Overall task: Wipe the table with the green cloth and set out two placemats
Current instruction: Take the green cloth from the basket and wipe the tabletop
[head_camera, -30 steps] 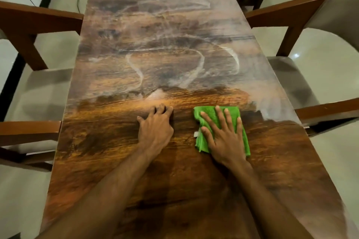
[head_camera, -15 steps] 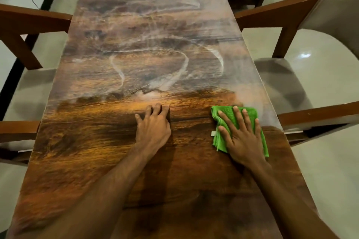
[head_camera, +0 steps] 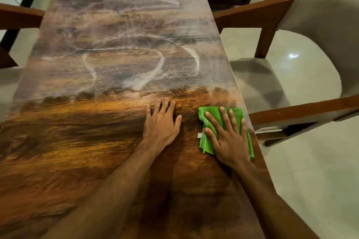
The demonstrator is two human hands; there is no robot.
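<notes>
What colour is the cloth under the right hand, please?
Bright green cloth, seen in the head view, flat under the right hand.

The table point(head_camera: 77, 141) is dark-grained wood with a glossy finish, clear and warm at the near end, filmed with hazy whitish smears at the far end. The green cloth point(head_camera: 211, 114) is folded nappy terry. The right-hand chair point(head_camera: 330, 35) pairs smooth brown wood with matt beige upholstery; the floor point(head_camera: 310, 170) is shiny pale tile.

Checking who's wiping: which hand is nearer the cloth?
Right. The right hand lies flat on top of the cloth, fingers spread. The left hand rests on the bare table to the cloth's left, not touching it.
</notes>
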